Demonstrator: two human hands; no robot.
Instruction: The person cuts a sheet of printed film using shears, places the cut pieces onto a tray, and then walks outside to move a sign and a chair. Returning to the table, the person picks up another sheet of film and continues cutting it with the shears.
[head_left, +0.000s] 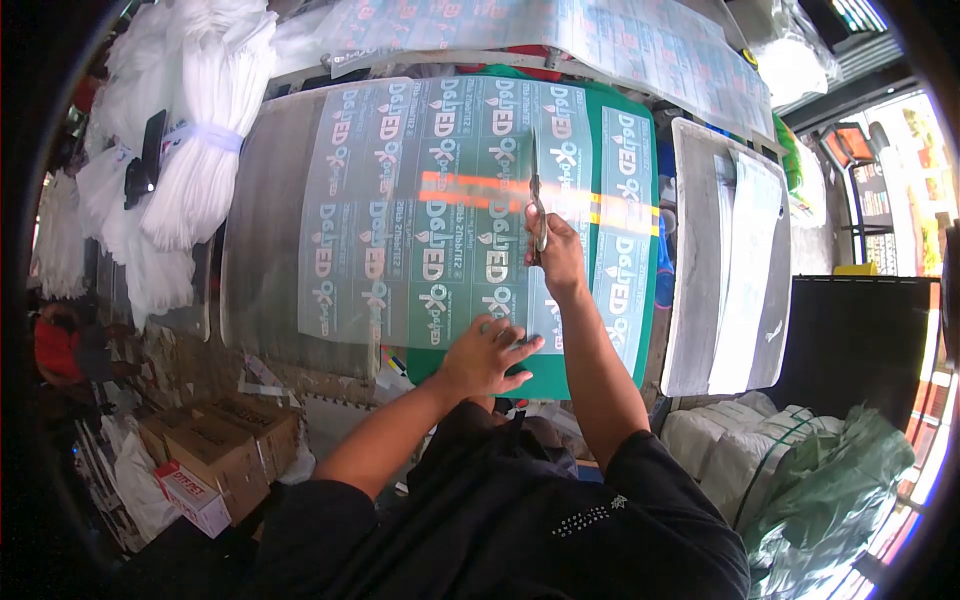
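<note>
A translucent film sheet, printed with repeated white mirrored lettering, lies over a green mat. My right hand grips scissors by the handles, with the blades pointing toward the far edge between two columns of print. Whether the blades are apart is hard to make out. My left hand rests with spread fingers on the sheet's near edge, left of my right hand. A narrower printed strip lies apart on the mat's right side. Orange stripes cross the printed area.
Another printed film spans the far side. Bundled white material hangs at the left. A grey board with white sheets lies at the right. Cardboard boxes stand low left; wrapped white bales sit low right.
</note>
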